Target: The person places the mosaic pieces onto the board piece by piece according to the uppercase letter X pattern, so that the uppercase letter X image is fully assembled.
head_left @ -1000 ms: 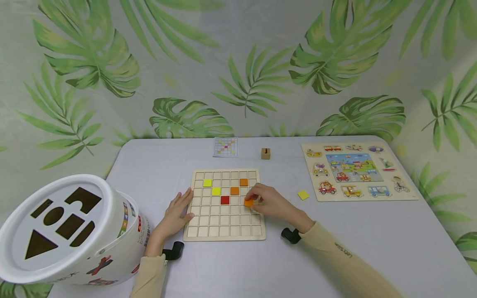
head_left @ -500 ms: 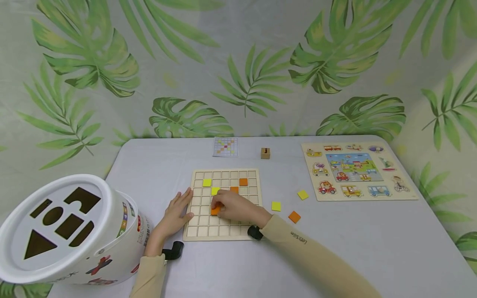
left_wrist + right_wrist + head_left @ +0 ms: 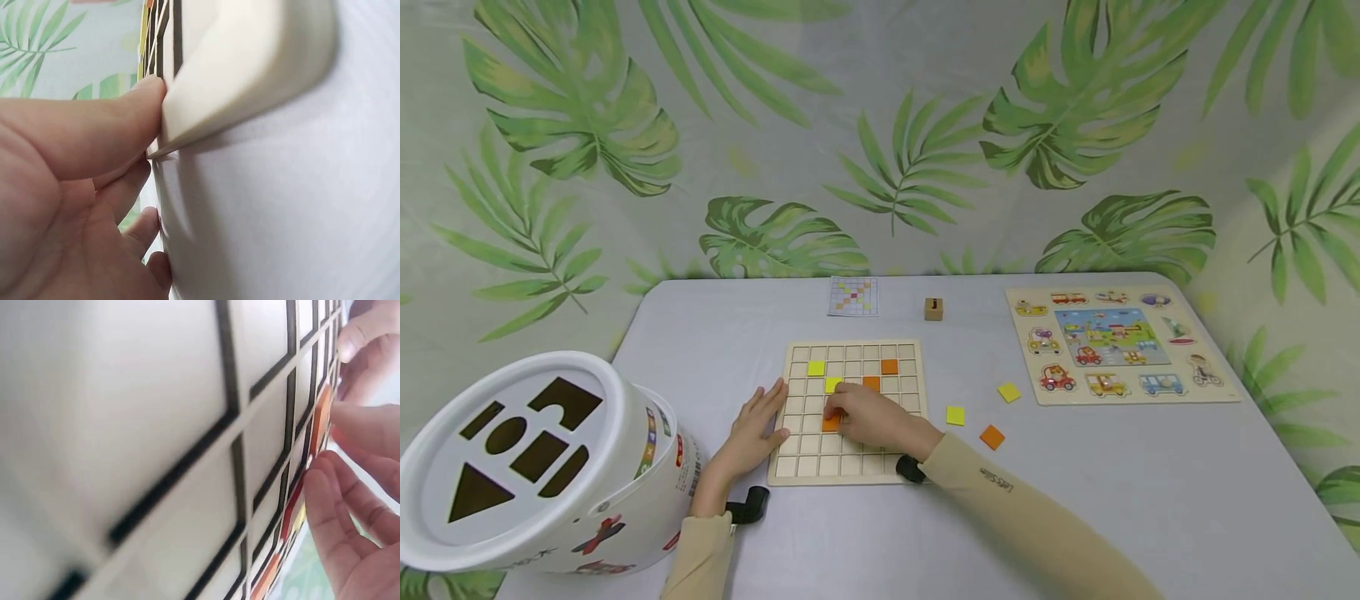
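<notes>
My right hand (image 3: 874, 417) pinches an orange square tile (image 3: 831, 424) low over the wooden grid board (image 3: 850, 471), left of its middle. In the right wrist view the tile (image 3: 322, 419) stands slightly proud of its cell, between thumb and fingers. My left hand (image 3: 751, 433) rests along the board's left edge, thumb on the rim and fingers extended. Yellow tiles (image 3: 816, 367) and orange tiles (image 3: 889, 367) lie in the grid's upper cells. The right hand hides the red tile in the head view; its red edge (image 3: 291, 509) shows in the right wrist view.
Loose yellow tiles (image 3: 955, 416) and an orange tile (image 3: 992, 437) lie right of the board. Behind stand a pattern card (image 3: 853, 297) and a small wooden block (image 3: 933, 309). A vehicle puzzle (image 3: 1120, 387) lies at right; a white bucket (image 3: 632, 492) with shaped holes stands at left.
My right hand has moved left across the board with the orange tile, from the right-hand columns to left of the middle, and has stayed there since. My left hand keeps its place.
</notes>
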A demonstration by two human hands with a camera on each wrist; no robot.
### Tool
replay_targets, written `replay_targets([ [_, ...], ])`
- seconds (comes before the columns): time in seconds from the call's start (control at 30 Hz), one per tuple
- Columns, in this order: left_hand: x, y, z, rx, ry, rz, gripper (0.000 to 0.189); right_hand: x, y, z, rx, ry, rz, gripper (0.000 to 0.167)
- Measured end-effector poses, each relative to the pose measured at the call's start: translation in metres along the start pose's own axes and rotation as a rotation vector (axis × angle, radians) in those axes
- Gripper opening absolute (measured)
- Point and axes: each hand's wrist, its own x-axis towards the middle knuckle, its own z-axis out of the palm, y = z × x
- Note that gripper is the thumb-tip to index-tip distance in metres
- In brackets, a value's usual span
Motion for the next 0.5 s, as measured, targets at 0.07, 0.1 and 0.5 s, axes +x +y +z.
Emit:
replay_targets([
  [0.07,0.000,0.001,0.000,-0.007,-0.001,-0.002,0.066,-0.007,0.005,-0.006,0.063,0.018,0.002,0.019],
  [0.1,0.000,0.001,0.000,-0.008,-0.002,-0.003,0.066,-0.011,0.008,-0.010,0.101,0.028,0.007,0.019],
  [0.5,0.001,-0.001,0.000,-0.001,-0.007,-0.003,0.067,-0.099,0.078,-0.050,0.177,0.227,0.087,0.019],
])
